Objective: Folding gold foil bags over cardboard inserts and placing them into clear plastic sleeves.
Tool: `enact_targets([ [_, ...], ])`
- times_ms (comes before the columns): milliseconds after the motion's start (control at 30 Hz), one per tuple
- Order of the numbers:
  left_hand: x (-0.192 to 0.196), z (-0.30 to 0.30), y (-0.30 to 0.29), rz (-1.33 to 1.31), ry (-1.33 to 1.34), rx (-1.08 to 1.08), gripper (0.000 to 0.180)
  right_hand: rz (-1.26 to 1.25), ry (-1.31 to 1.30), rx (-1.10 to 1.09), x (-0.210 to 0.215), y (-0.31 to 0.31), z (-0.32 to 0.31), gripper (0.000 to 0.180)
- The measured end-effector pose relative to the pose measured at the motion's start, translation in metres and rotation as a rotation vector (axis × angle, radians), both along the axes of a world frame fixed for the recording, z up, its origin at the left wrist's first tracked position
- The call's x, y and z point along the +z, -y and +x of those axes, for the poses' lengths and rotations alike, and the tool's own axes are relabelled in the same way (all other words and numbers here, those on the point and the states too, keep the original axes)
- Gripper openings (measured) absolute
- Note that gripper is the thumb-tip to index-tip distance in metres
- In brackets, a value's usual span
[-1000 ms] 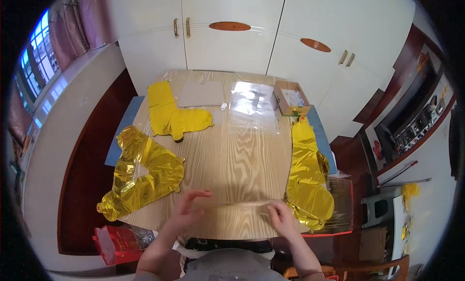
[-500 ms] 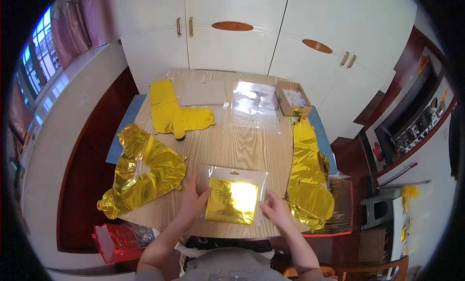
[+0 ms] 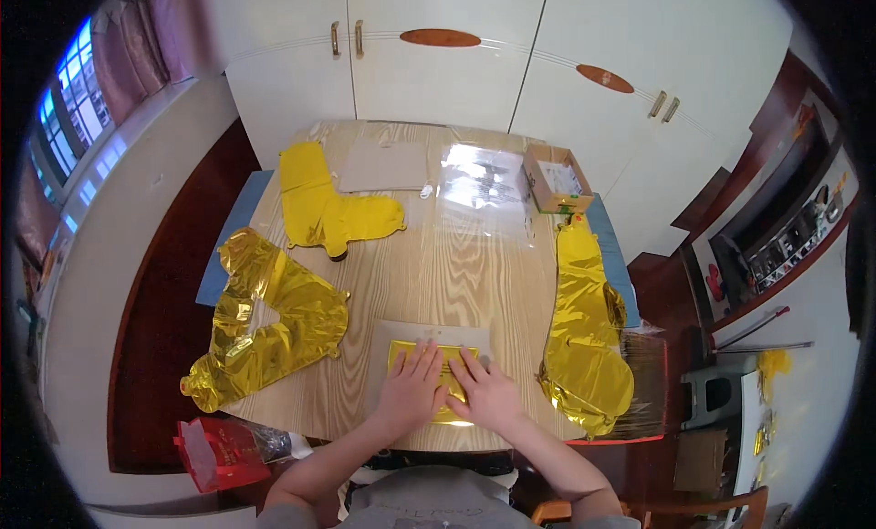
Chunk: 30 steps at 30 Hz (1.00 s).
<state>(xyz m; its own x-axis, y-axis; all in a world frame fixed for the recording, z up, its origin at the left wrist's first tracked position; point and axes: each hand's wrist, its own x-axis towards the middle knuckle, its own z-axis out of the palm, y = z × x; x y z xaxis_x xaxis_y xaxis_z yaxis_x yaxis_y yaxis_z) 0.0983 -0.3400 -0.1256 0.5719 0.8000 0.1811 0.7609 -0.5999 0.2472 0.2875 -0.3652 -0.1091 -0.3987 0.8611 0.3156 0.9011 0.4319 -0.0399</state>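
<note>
A folded gold foil balloon (image 3: 396, 353) lies in a flat, clear-looking plastic bag (image 3: 383, 330) near the front edge of the table. My left hand (image 3: 418, 390) rests flat on its left and middle part, fingers stretched out and pointing away from me. Flat across the right part lies my right hand (image 3: 484, 392), fingers spread. The hands sit side by side and hide much of the foil; neither grips anything.
Flat gold foil balloons lie at the left (image 3: 274, 319), back left (image 3: 310, 205) and right (image 3: 589, 337) of the wooden table (image 3: 456, 283). Farther back are greyish flat packets (image 3: 383, 167), clear plastic sheets (image 3: 484, 196) and a cardboard box (image 3: 558, 201). A red bag (image 3: 219, 456) stands below left.
The bag was held by its sides, slightly tilted with bright glare. It now lies flat on the table, and both hands have moved inward onto the foil with fingers stretched.
</note>
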Motion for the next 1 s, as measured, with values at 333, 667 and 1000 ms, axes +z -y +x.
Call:
enact_targets([
  [333, -0.011, -0.02, -0.004, -0.049, -0.067, 0.154, 0.094, -0.151, 0.106, 0.014, 0.002, -0.003, 0.003, 0.093],
  [667, -0.003, -0.042, -0.012, -0.098, -0.145, 0.202, 0.099, -0.302, 0.089, 0.108, 0.008, -0.011, 0.019, 0.103],
  [1000, 0.036, -0.047, 0.054, -0.757, 0.596, 0.038, 0.035, -0.378, -0.376, 0.052, 0.031, 0.059, -0.015, 0.082],
])
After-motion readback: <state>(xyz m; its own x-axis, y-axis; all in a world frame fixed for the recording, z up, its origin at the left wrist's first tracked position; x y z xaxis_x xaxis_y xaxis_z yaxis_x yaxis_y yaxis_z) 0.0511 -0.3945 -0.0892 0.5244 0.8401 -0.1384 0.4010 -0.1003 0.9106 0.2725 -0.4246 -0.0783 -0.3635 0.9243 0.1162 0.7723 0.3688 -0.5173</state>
